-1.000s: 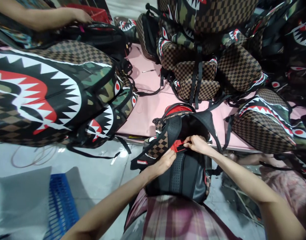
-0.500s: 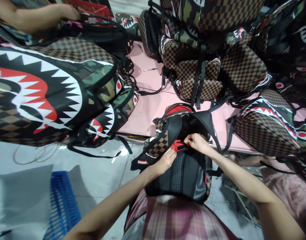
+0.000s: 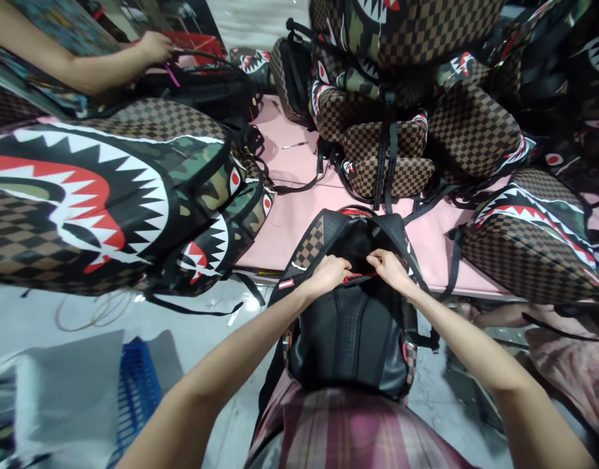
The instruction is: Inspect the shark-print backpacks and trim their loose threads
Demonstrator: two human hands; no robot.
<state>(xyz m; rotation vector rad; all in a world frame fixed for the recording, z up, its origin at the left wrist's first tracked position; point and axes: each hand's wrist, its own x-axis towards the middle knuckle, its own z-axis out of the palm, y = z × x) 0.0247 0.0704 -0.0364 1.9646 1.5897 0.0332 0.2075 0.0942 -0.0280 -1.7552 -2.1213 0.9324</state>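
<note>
A black backpack (image 3: 323, 345) with brown check trim rests against my lap and the table edge, its padded back panel facing up. At an opening across this panel, a thin strip of red lining (image 3: 352, 279) shows between my hands. My left hand (image 3: 330, 273) is closed on the left part of the opening's edge, by the red strip. Fingers curled and pinched, my right hand (image 3: 387, 268) grips the backpack on the right of the opening. What lies under its fingertips is partly hidden. The shoulder straps lie spread above both hands.
A large shark-mouth backpack (image 3: 84, 215) lies on the pink table (image 3: 289, 228) at left. Several check bags (image 3: 392, 176) are piled behind and at right. Another person's hand (image 3: 155, 49) is at upper left. A blue crate (image 3: 135, 384) stands on the floor.
The red piece between my hands has mostly gone from sight, leaving a thin strip. My left hand has moved slightly up, and the left strap has shifted. The other person's hand has moved right.
</note>
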